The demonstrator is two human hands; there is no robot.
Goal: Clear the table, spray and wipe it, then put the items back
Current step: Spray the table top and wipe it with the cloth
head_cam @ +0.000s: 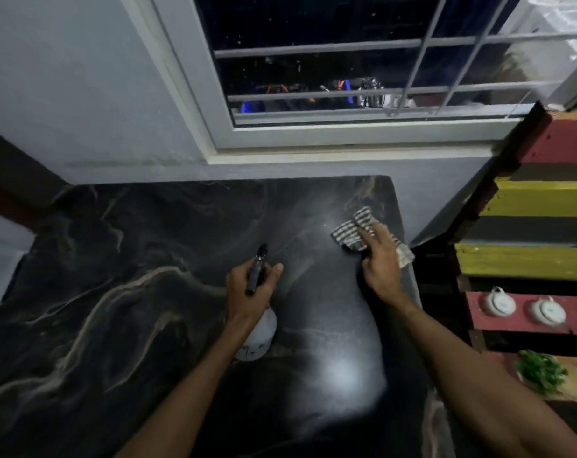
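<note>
Hidden: the neck and trigger of the spray bottle [259,335] are covered by the fingers around it; only the black nozzle and the white rounded base show.
Cut off: the table [148,259] runs out of view at the near and left edges.
Hard to make out: the view beyond the window [313,61] is dark and blurred.
Left hand [250,289]: curled around the bottle's top, holding it tilted above the middle of the table, nozzle pointing toward the far right.
Right hand [381,262]: fingers straight and spread, palm down, resting on the cloth [350,231] near the table's far right corner; part of the cloth lies under it.
Table surface: glossy black with pale marble-like veins, a bright glare patch and a faint haze past the nozzle.
Cloth: crumpled, with fine grey-and-white stripes.
Right side: a shelf [538,200] of red, yellow and dark painted planks carrying two white lidded pots [498,304], with leafy greens [541,371] lower down.
</note>
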